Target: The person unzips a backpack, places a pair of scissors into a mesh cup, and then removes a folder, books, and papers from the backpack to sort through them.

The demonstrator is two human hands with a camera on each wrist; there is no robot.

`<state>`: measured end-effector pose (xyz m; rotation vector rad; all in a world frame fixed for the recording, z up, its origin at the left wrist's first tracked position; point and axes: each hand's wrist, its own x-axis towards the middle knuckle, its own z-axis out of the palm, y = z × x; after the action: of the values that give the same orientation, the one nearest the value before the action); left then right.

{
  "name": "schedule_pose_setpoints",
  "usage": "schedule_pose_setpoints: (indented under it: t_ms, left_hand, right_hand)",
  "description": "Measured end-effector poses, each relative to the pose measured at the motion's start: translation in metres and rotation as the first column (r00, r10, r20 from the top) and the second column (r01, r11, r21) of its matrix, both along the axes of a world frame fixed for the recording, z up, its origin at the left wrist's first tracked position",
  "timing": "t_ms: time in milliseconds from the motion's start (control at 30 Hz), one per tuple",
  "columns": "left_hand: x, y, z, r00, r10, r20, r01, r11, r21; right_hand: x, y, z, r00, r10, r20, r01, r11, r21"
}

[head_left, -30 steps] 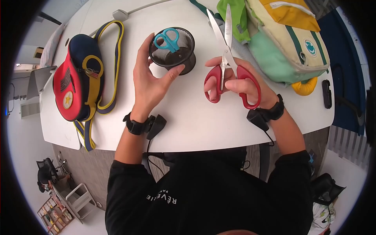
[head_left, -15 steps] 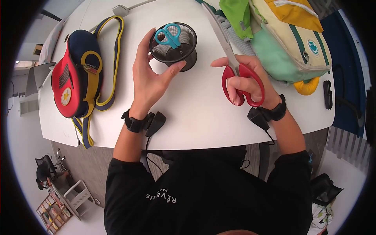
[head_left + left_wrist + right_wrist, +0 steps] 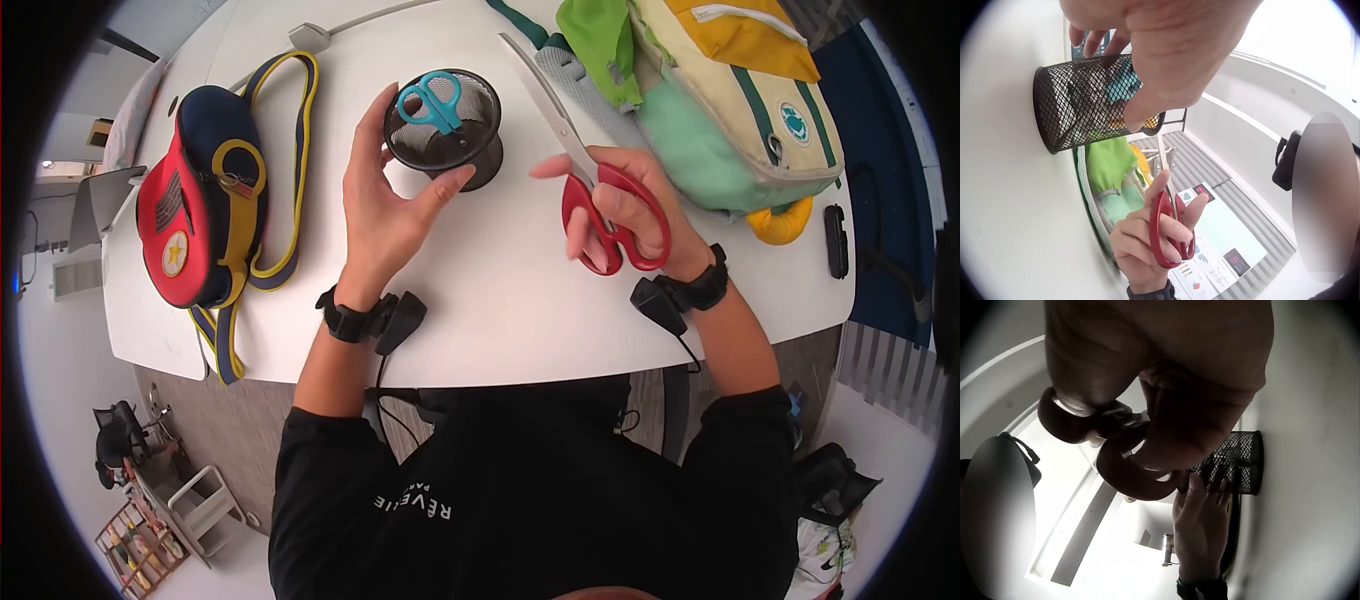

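My left hand (image 3: 385, 225) grips a black mesh pen cup (image 3: 487, 165), thumb on the near side and fingers round the far left. The cup stands upright on the white table (image 3: 480, 320). Inside it sits a small pair of scissors with turquoise handles (image 3: 444, 117), loops up at the rim. To the right, my right hand (image 3: 682, 230) holds a large pair of scissors (image 3: 548, 100) above the table, thumb and fingers through the red handle loops (image 3: 1159, 231). Its blades are closed together and point away and to the left. One finger stretches out beside the blades.
A red and navy bag (image 3: 165, 225) with a yellow-edged strap (image 3: 300, 150) lies on the left. At the far right rests a cream, green and yellow backpack (image 3: 735, 130). A small black object (image 3: 836, 240) lies near the table's right edge.
The large scissors' blades, spread apart a second ago, came together and swung to the left; their handles drew close. My left hand stays on the pen cup.
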<state>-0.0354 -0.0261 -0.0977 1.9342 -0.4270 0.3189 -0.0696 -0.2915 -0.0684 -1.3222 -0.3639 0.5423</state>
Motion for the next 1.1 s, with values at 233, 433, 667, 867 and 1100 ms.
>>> schedule_pose_setpoints:
  t_ms: [233,433,667,867,1100]
  left_hand:
    - [-0.001,0.001,0.001,1.0,0.027,-0.013,-0.026,0.999,0.038]
    - [-0.001,0.001,0.004,1.0,-0.028,-0.004,0.028,0.999,0.033]
    - [-0.001,0.001,0.001,1.0,0.014,-0.003,-0.014,1.0,0.02]
    - [0.001,0.001,0.0,1.0,-0.002,-0.002,0.002,1.0,0.006]
    - [0.0,0.0,0.002,1.0,0.016,-0.005,-0.016,1.0,0.016]
  right_hand:
    - [0.003,0.007,-0.008,0.99,-0.117,0.075,0.11,0.99,0.094]
    - [0.003,0.006,-0.004,0.988,-0.121,0.094,0.117,0.992,0.052]
    - [0.004,0.009,-0.014,0.982,-0.135,0.133,0.127,0.99,0.063]
    - [0.003,0.009,-0.017,0.992,-0.123,0.009,0.12,0.979,0.166]
    - [0.003,0.0,-0.014,0.993,-0.122,0.006,0.121,0.989,0.086]
